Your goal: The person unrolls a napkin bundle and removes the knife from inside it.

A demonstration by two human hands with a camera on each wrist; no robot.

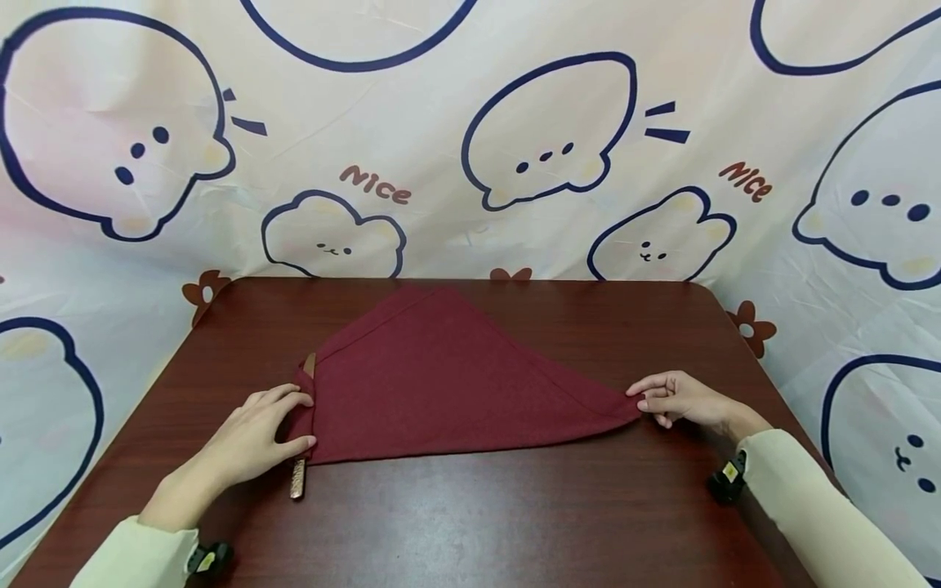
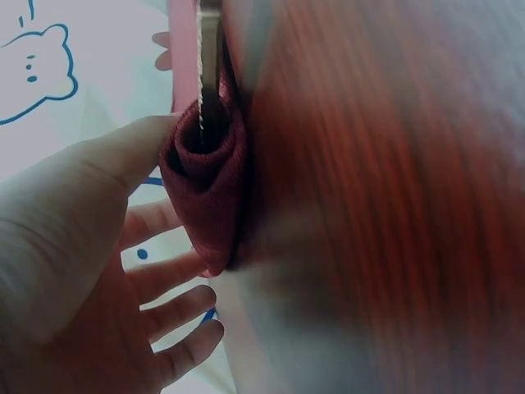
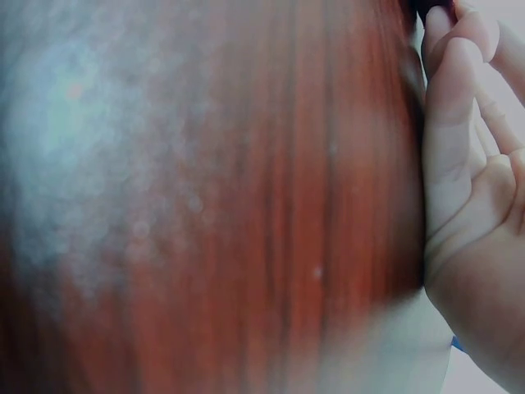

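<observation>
A dark red cloth napkin (image 1: 448,384), folded to a near-triangle, lies on the table. Along its left edge the cloth wraps around a narrow gold-coloured utensil, which looks like a table knife (image 1: 297,480); its textured handle sticks out below and a pointed end above. My left hand (image 1: 246,437) holds this rolled edge, thumb near the handle and fingers farther up. In the left wrist view the rolled cloth (image 2: 212,193) shows end-on, with the handle (image 2: 211,53) coming out of it. At the opposite end my right hand (image 1: 684,400) pinches the napkin's right corner between thumb and fingers.
The dark brown wooden table (image 1: 515,523) has rounded far corners. A pale curtain (image 1: 441,122) printed with cartoon figures hangs behind it and along both sides.
</observation>
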